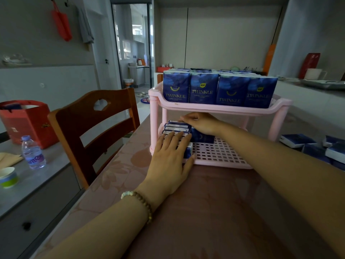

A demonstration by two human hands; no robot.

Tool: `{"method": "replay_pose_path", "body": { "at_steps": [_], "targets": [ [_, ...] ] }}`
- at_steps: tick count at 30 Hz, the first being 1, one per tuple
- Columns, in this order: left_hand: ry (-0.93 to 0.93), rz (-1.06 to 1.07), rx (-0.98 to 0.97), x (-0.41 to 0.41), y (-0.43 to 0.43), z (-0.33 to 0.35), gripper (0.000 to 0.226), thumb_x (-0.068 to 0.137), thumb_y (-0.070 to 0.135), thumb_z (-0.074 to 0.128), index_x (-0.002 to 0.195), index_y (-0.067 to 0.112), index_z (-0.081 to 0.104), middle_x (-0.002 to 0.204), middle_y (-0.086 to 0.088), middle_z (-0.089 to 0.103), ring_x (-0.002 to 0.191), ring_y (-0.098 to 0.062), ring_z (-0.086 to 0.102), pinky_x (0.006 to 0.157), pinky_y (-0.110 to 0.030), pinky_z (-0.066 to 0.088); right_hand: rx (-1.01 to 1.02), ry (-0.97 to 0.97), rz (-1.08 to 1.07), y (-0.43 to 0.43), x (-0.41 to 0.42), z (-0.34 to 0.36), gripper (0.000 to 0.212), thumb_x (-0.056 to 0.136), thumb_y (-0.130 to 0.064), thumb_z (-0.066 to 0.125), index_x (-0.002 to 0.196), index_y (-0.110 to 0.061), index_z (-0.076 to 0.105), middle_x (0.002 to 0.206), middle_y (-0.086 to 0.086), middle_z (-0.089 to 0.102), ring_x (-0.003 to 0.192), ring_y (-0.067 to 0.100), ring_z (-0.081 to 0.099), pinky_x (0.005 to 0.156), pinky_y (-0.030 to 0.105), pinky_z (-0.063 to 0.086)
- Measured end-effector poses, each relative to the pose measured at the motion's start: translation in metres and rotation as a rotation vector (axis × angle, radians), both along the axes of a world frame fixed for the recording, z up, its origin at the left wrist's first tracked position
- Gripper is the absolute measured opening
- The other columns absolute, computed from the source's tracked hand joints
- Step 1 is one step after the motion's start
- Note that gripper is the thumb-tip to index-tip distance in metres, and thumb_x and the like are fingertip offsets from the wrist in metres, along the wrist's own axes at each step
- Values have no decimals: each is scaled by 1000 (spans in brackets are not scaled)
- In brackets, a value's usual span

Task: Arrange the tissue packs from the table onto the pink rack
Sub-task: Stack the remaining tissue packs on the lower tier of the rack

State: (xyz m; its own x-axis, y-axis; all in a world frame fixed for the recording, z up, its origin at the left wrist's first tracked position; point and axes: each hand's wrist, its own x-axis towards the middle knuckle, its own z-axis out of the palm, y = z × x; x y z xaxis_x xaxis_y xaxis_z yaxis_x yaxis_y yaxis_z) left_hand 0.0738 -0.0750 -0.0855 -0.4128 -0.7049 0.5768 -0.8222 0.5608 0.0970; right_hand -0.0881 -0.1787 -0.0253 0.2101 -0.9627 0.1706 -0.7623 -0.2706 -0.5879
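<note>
The table (205, 212) lies closest, under a pinkish patterned cover, bearing the pink rack (220, 107). Its upper shelf is packed with upright blue tissue packs (218, 90). A short row (177, 128) fills the lower shelf's left end; the left hand (170, 161) lies open and flat against it, the right hand (200, 122) gripping the rearmost pack. Loose packs (315, 146) remain farther right.

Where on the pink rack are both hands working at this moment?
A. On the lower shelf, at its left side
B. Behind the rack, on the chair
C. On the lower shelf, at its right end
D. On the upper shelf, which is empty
A: the left hand and the right hand rest on tissue packs at the left side of the pink rack's lower shelf.
</note>
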Motion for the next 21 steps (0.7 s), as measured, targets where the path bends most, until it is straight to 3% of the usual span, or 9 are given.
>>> {"method": "replay_pose_path", "body": {
  "at_steps": [3,7,13,17,18,21],
  "targets": [
    [0,-1,8,1,0,1,64,90,51,21,142,18,36,144,-5,43,136,-25,34,116,-36,10,-12,-10,15,2,-1,0,39,94,-46,43,120,-24,62,128,-2,59,116,14,53,97,23,36],
    [-1,1,9,0,1,1,62,90,50,24,140,16,40,142,-6,46,134,-26,38,116,-39,16,-44,40,47,14,-4,2,41,96,-43,41,126,-22,58,135,-2,54,123,14,49,101,24,33],
    [-10,-30,16,3,10,10,62,90,50,25,140,16,39,142,-5,45,133,-24,38,114,-35,20,-150,48,184,92,-25,10,41,97,-32,43,137,-24,44,146,-5,40,134,6,33,112,23,25],
    [-29,-163,21,-11,35,24,62,89,52,24,140,19,38,144,1,43,133,-18,38,111,-27,20,-125,170,203,170,-70,16,47,90,-46,42,137,-43,34,143,-31,26,126,-24,18,102,-1,17],
    [-34,-207,21,-19,43,27,61,89,52,24,139,20,40,142,1,45,131,-17,40,109,-25,22,-122,189,186,189,-84,16,50,87,-52,41,136,-47,32,141,-35,25,123,-27,18,102,0,20],
    [-76,-313,33,-52,66,34,59,90,53,25,135,20,45,135,1,51,124,-17,46,106,-27,31,-115,228,68,231,-131,14,59,81,-62,41,138,-47,33,145,-29,31,129,-16,28,108,19,32]
  ]
}}
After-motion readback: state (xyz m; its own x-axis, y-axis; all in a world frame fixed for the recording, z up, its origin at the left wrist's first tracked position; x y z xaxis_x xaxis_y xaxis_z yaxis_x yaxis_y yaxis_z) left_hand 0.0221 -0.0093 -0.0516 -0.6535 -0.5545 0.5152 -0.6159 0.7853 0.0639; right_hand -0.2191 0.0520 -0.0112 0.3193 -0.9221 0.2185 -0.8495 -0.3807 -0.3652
